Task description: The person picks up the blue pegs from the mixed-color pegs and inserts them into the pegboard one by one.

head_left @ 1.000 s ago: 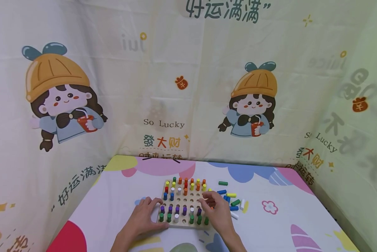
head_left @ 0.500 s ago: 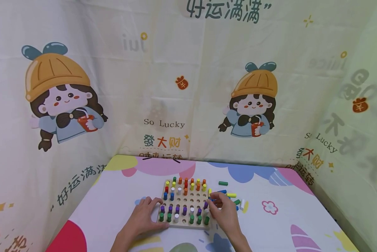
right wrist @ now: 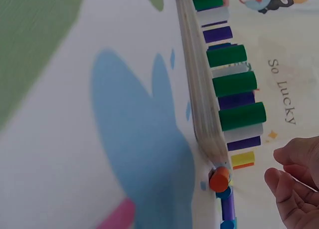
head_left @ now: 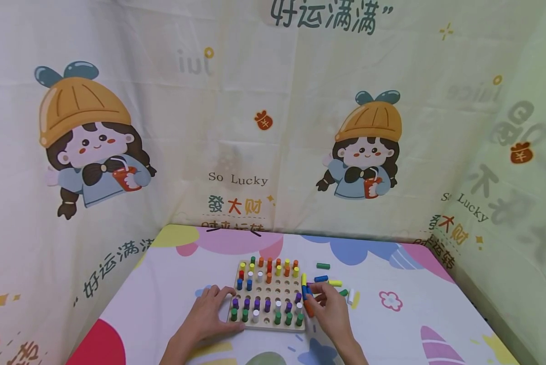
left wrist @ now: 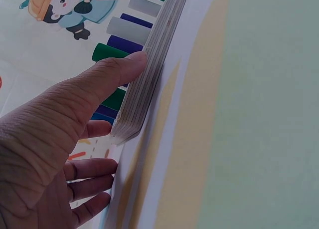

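A wooden pegboard (head_left: 279, 328) lies on the table, with coloured pegs standing in rows and bare holes showing in its middle rows. My left hand (head_left: 203, 313) holds its near left corner, the thumb (left wrist: 117, 72) against the front edge and the index finger at the left side. Off the board's right edge, my right hand (head_left: 331, 308) hovers by loose pegs. A gap shows between its thumb and fingers (right wrist: 279, 181), with nothing pinched. An orange peg (head_left: 309, 308) and a blue peg (head_left: 304, 293) lie along that edge. Near the board's right side stands a purple peg (head_left: 298, 297).
More loose pegs lie right of the board: a green peg (head_left: 323, 265), a blue peg (head_left: 320, 279), a yellow peg (head_left: 335, 283) and a white peg (head_left: 351, 295). Some are partly behind my right hand. A printed cloth (head_left: 291, 152) hangs behind the patterned table (head_left: 373, 334).
My right hand has moved right, from over the board to beside the loose pegs, uncovering a purple and a white peg at the right side. The left hand stays on the corner.
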A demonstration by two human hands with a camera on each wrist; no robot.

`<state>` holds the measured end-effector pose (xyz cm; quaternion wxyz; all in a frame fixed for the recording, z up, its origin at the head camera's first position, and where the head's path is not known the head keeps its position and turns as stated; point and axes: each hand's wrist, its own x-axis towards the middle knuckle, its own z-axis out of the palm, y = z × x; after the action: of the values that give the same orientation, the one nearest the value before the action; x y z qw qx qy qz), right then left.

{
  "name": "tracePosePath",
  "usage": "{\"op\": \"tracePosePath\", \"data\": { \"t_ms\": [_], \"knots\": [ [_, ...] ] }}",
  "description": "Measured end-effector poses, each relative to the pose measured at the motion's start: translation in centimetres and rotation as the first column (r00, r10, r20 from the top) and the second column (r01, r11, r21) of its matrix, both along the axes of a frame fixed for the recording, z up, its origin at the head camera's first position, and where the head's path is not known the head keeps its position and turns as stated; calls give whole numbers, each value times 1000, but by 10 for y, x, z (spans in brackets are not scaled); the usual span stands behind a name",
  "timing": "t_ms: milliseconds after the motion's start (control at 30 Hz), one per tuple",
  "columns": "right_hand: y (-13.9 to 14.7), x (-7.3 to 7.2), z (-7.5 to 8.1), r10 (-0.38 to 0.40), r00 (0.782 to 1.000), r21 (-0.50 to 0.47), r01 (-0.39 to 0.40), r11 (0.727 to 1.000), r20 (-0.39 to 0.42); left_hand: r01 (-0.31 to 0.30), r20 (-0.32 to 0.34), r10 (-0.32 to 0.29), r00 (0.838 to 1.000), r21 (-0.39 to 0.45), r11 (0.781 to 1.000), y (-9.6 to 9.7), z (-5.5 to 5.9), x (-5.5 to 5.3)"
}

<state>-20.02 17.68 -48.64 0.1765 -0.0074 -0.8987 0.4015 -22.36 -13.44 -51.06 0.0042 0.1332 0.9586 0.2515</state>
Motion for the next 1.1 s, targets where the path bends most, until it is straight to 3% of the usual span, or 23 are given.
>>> {"op": "tracePosePath", "data": {
  "t_ms": [200, 433, 1100],
  "knots": [
    [5, -2, -4, -22, 999, 71, 19, 997, 46, 1, 0, -1, 1000, -5, 1000, 0, 1, 0],
    [9, -7, -9, -35, 991, 77, 25, 997, 127, 0, 3, 0, 1000, -7, 1000, -1, 3, 0],
    [13, -23, -14, 32, 979, 149, -63, 987, 203, 8, -8, -8, 1000, 8, 1000, -1, -2, -2]
  ]
}}
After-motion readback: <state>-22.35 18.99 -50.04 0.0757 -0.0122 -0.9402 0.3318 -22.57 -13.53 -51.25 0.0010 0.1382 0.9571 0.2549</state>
